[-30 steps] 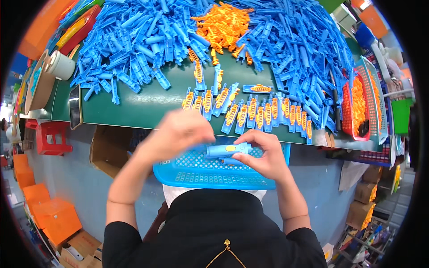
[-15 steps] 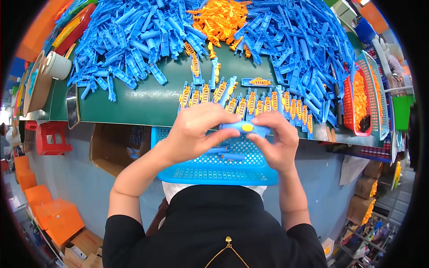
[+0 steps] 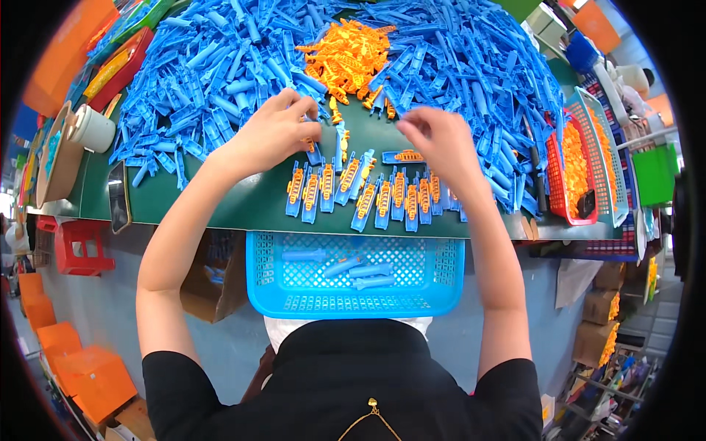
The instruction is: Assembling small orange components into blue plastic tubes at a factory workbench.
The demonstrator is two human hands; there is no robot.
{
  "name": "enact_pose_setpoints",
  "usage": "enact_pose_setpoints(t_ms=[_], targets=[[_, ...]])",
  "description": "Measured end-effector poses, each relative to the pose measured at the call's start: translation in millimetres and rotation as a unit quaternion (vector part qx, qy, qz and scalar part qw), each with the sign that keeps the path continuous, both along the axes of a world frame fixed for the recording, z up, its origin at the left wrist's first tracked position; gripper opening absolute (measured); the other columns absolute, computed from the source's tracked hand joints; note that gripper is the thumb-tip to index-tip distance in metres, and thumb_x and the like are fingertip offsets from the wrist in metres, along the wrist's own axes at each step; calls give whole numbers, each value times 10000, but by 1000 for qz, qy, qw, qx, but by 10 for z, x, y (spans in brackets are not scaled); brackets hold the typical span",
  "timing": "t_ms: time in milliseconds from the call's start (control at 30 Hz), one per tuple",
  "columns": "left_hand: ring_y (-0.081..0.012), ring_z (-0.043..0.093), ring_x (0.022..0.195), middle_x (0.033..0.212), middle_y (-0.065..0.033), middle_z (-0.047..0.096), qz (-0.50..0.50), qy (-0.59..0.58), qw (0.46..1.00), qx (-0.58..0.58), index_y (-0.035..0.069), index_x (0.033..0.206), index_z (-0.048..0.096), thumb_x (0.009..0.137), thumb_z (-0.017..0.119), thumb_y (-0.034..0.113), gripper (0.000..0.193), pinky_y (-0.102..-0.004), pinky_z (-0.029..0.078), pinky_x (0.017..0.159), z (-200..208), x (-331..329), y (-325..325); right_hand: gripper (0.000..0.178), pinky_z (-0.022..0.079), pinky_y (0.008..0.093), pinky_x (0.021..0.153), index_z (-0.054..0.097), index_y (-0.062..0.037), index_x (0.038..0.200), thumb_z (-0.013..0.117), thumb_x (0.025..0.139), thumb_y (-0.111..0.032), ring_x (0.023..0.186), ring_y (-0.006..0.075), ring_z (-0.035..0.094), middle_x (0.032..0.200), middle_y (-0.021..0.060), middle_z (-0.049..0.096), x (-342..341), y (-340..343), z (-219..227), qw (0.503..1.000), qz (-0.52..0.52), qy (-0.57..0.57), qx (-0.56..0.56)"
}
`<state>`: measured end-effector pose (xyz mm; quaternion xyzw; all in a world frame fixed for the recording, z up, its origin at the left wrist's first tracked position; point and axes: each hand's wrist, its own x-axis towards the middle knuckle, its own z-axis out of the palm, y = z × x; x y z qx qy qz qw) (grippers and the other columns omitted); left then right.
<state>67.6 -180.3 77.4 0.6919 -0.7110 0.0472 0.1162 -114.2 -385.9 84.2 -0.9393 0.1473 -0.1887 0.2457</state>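
My left hand (image 3: pixel 283 132) reaches over the green table with its fingers curled down on a blue plastic half-shell (image 3: pixel 314 156) that has an orange ridged insert. The fingers partly cover this piece. Across from it, my right hand (image 3: pixel 443 143) is raised over the table, slightly blurred, thumb and fingers apart with nothing visible between them. Below the hands stands a row of blue half-shells with orange inserts (image 3: pixel 398 195), and one more lies crosswise (image 3: pixel 403 156). A narrow blue piece with yellow-orange parts (image 3: pixel 342 143) lies between the hands.
Large heaps of blue shells (image 3: pixel 206 73) flank a pile of orange inserts (image 3: pixel 347 55). At the table's front edge, a blue basket (image 3: pixel 357 305) holds several closed blue pieces (image 3: pixel 371 281). A red basket (image 3: pixel 559 180) stands right; a phone (image 3: pixel 119 197) and white cup (image 3: pixel 93 128) left.
The blue piece with a yellow button has left my hands. Both hands have parted and moved up over the table, the left onto a half-shell. The view has shifted slightly, revealing more of the basket.
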Motion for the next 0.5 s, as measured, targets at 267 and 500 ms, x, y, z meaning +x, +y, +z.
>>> enact_pose_setpoints(t_ms=[267,500], targets=[[-207,528,740,779,-75,544,50,198,978,-31,51,839,530,709,679,90,202,-322,444,688,-39,118,91,318,500,407,723,581,-91,1070,634,756,-88,778,314,639,789,111,662,449,-295,-317,986,-116,65,-104],[-63,419,528,717,-22,504,126,743,648,-112,19,1036,504,853,510,151,225,-200,331,457,-98,-272,535,405,423,380,872,471,-34,1238,498,835,-40,959,338,556,1113,193,544,81,-277,-207,998,-25,-53,-16]])
